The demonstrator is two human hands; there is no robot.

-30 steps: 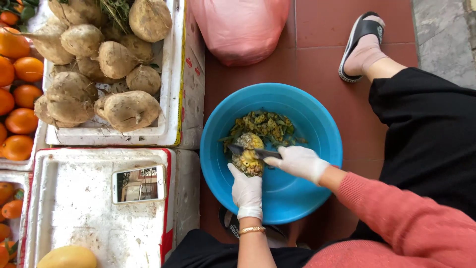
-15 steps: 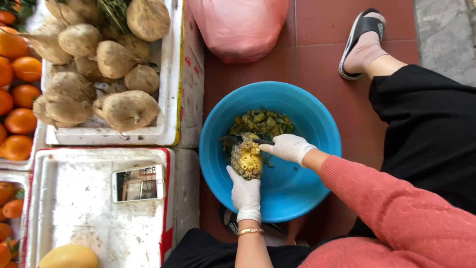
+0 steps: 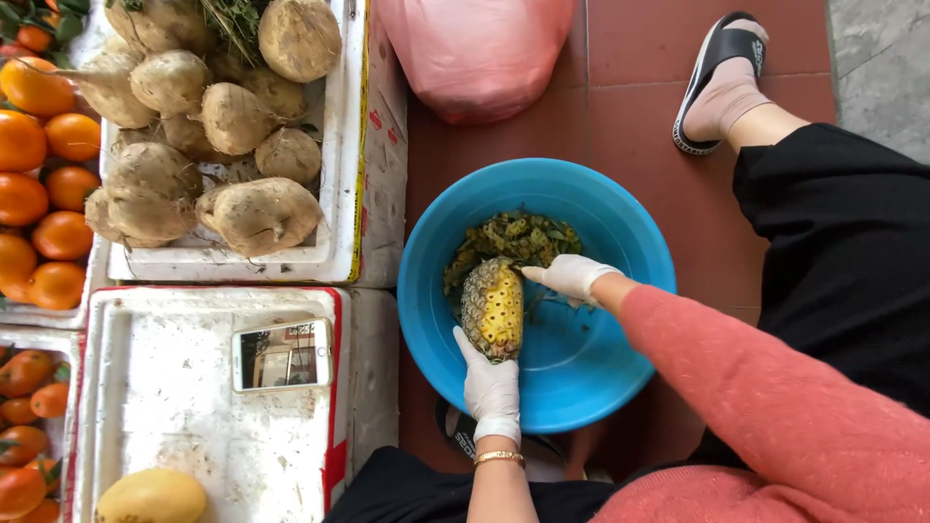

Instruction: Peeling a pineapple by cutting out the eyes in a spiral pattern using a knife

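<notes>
Both gloved hands grip a half-peeled pineapple (image 3: 493, 310) over a blue basin (image 3: 620, 387) (peelings (image 3: 518, 237) inside).

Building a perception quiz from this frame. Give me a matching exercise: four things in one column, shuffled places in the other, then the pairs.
Things:
1. pineapple
2. phone
3. pale root vegetables
4. peel scraps

Places:
A. lying flat on the closed white foam box lid
B. heaped in the open foam box at top left
C. held over the blue basin between the left hand and right hand
D. piled at the far side inside the blue basin

Pairs: 1-C, 2-A, 3-B, 4-D
</notes>
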